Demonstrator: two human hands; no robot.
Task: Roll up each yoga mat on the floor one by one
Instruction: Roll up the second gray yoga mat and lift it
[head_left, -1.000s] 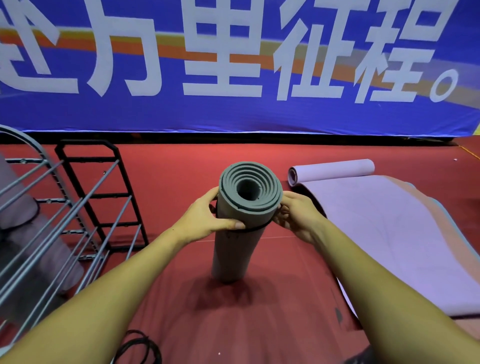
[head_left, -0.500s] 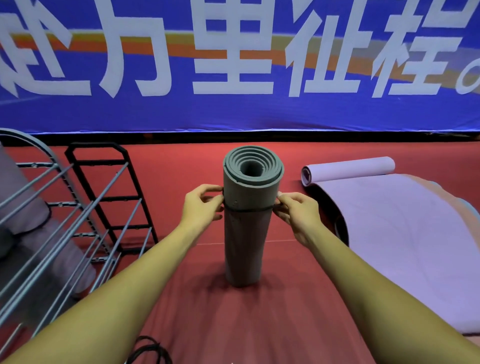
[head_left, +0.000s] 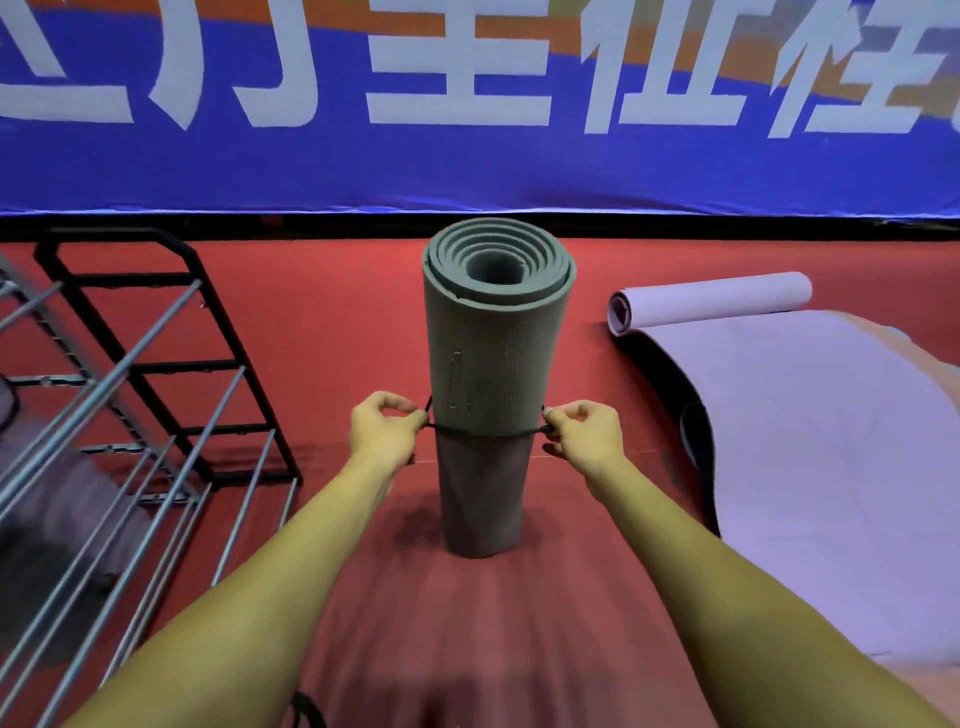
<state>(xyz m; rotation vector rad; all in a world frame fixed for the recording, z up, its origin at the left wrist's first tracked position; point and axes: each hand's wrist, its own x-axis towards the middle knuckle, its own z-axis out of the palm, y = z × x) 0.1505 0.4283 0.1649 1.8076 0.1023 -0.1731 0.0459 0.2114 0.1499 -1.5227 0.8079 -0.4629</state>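
The grey mat (head_left: 496, 374) stands upright on its end on the red floor (head_left: 322, 322), fully rolled, its coiled top facing the camera; standing it this way frees both hands, since the roll's own weight keeps it planted. A thin black band (head_left: 485, 434) circles the roll about midway down. The left hand (head_left: 382, 434) pinches the band at the roll's left side and the right hand (head_left: 584, 434) pinches it at the right side, fingers curled tight, each grip narrow and holding only the band. Pulling outward on both sides likely keeps the loop wide enough to slide along the roll without dragging; its job, by my reading, is to stop the foam springing open. To the right the lilac mat (head_left: 831, 457) lies mostly flat, only its far end curled, so it probably comes next. A black rack (head_left: 156, 364) and a grey metal rack (head_left: 104, 467) stand at left, perhaps for storing finished rolls.
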